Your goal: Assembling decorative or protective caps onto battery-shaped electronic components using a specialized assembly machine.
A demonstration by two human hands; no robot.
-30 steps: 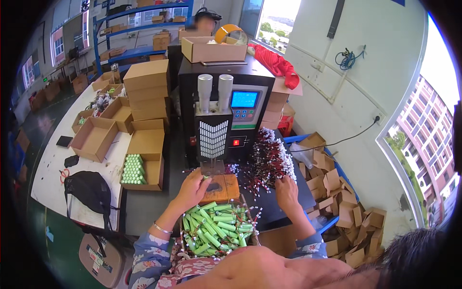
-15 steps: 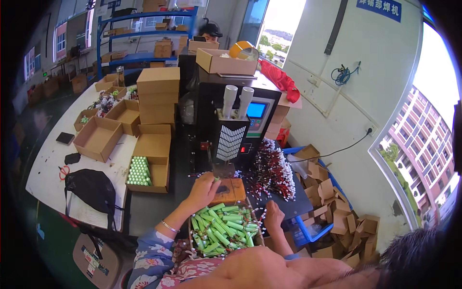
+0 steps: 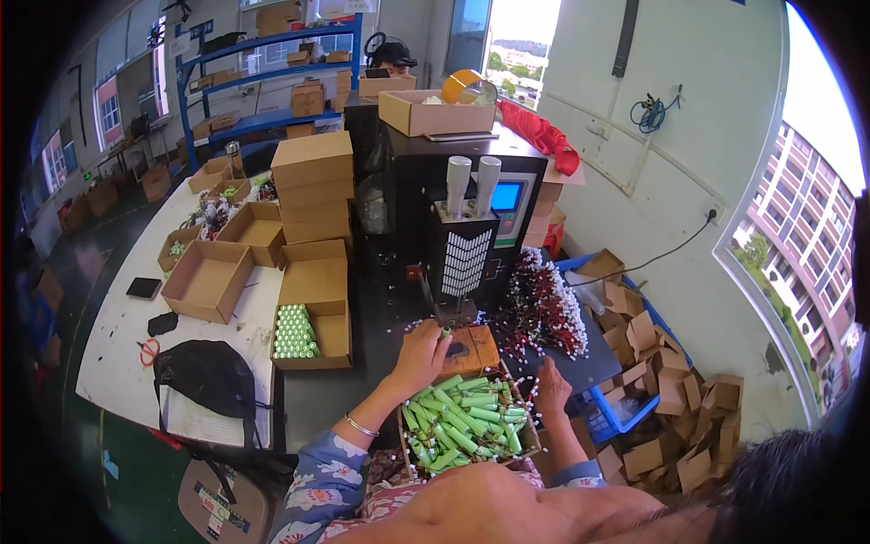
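My left hand (image 3: 420, 358) is closed on a green cylindrical battery cell (image 3: 445, 334), whose end shows beside the fingers. It is at the foot of a black bench machine (image 3: 464, 263) with two silver cylinders on top and a small blue screen. Just right of that hand lies a worn wooden block (image 3: 480, 345). My right hand (image 3: 552, 392) is closed, its fingertips pinched near the heap of red and black wires with white connectors (image 3: 548, 308); anything in them is too small to make out. Between my forearms, a carton holds many green cells with wires (image 3: 462, 422).
An open carton (image 3: 335, 331) with upright green cells stands left of the machine. Empty cartons (image 3: 208, 281) and a black mesh bag (image 3: 207, 381) lie on the white table. At right, a blue crate (image 3: 623, 419) overflows with cardboard boxes. Another person sits behind the machine.
The whole view has shifted, so the scene sits farther right. My right hand has risen slightly toward the wire heap. My left hand stays by the machine's foot with the cell.
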